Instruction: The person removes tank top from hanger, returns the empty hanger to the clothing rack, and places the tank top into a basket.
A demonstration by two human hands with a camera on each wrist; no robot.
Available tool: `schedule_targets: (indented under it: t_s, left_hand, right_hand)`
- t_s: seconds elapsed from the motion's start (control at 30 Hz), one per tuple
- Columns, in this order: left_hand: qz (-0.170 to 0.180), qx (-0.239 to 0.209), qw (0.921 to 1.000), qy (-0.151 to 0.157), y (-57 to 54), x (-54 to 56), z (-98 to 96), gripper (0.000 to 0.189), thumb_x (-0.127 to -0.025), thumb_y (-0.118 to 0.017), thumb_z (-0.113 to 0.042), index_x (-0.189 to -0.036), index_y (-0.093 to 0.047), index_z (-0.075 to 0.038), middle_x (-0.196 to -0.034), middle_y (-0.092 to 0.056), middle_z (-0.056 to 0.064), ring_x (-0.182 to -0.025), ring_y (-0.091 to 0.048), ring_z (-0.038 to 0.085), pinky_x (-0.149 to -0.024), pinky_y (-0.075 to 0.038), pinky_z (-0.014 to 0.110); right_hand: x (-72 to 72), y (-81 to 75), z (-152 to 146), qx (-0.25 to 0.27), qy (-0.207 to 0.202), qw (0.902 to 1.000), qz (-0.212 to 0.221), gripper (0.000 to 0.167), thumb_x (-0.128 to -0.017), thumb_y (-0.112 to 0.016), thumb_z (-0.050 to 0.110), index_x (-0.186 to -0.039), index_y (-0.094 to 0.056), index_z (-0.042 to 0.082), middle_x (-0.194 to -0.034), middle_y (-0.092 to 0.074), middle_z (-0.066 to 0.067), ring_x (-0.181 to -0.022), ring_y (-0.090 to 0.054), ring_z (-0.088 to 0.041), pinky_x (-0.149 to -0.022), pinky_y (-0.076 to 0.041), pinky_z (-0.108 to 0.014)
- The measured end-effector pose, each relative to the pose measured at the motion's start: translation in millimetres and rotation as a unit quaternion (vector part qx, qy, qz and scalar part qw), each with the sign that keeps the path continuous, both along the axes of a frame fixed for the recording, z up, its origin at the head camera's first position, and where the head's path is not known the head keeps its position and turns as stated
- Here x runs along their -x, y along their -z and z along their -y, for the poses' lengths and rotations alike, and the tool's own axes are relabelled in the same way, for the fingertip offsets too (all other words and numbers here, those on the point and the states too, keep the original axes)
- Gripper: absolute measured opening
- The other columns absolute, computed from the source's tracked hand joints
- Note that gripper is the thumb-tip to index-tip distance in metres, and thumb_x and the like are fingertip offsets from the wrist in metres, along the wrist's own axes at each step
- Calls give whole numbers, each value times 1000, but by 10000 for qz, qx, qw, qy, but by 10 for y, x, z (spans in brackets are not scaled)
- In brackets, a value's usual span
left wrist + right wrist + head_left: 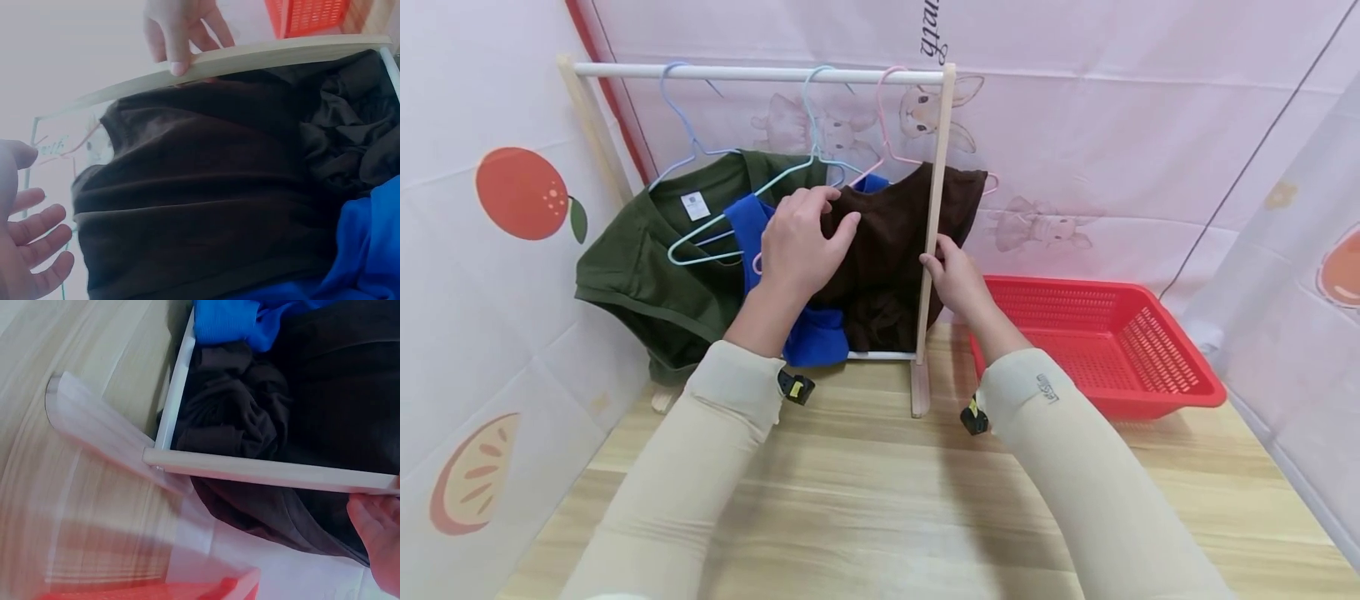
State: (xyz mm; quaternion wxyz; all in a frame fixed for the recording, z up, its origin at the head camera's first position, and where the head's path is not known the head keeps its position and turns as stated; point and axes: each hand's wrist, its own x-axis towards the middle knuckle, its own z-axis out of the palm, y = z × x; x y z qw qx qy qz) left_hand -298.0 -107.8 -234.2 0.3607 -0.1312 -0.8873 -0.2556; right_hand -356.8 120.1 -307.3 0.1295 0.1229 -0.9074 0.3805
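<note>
My right hand [958,279] pinches the wooden side post [937,175] of a clothes rack, thumb in front and fingers behind. A dark brown garment [880,242] hangs from a pink hanger [882,125] beside that post, part of it sticking out past it. My left hand [805,242] is raised near the brown garment's left edge, its fingers loosely bent and apart, gripping nothing in the left wrist view. Behind it a blue garment [820,337] hangs on a turquoise hanger [811,117]. Farther left, a dark green garment [647,267] hangs on a blue hanger [683,117].
A red perforated basket [1180,333] stands on the wood-patterned table [865,492], right of the rack. The rack's white top rail [760,74] carries the hangers, and its wooden foot [920,392] rests on the table. Printed cloth [1090,108] covers the walls.
</note>
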Motion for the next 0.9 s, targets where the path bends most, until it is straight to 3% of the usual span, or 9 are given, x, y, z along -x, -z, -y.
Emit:
schedule_targets:
  t_s: [0.17, 0.33, 0.7, 0.9]
  left_hand:
    - [29, 162, 9999, 39, 22, 84, -3, 47, -95, -59, -43, -129, -62, -10, -127, -63, 11, -118, -57, 27, -100, -47, 44]
    - [47, 276, 9996, 20, -4, 132, -29, 49, -95, -59, -44, -131, -59, -11, -133, -60, 11, -123, -54, 29, -101, -46, 47]
    - [265, 508, 9983, 94, -261, 249, -197, 52, -98, -56, -43, -139, -54, -11, -138, -58, 11, -126, -55, 27, -102, -47, 46]
    - [353, 737, 9967, 37, -315, 311, -266, 52, -99, -54, -42, -140, -51, -11, -139, -57, 11, -125, -56, 27, -102, -47, 47]
  right_hand:
    - [14, -8, -10, -35, -57, 9999, 94, 41, -102, -53, 29, -137, -46, 10, -114, -61, -15, -102, -58, -31, -96, -47, -45]
    - [23, -1, 5, -113, -96, 9997, 171, 41, -102, -53, 30, -137, -45, 11, -113, -60, -14, -101, -59, -30, -95, -48, -44]
    - [13, -58, -30, -146, -226, 9993, 269, 41, -102, -53, 29, -138, -45, 9, -112, -62, -16, -104, -59, -30, -97, -46, -44]
    - [17, -48, -47, -214, -207, 9990, 332, 41, -102, -52, 31, -137, -45, 10, -114, -62, -15, -106, -59, -30, -97, -46, -44]
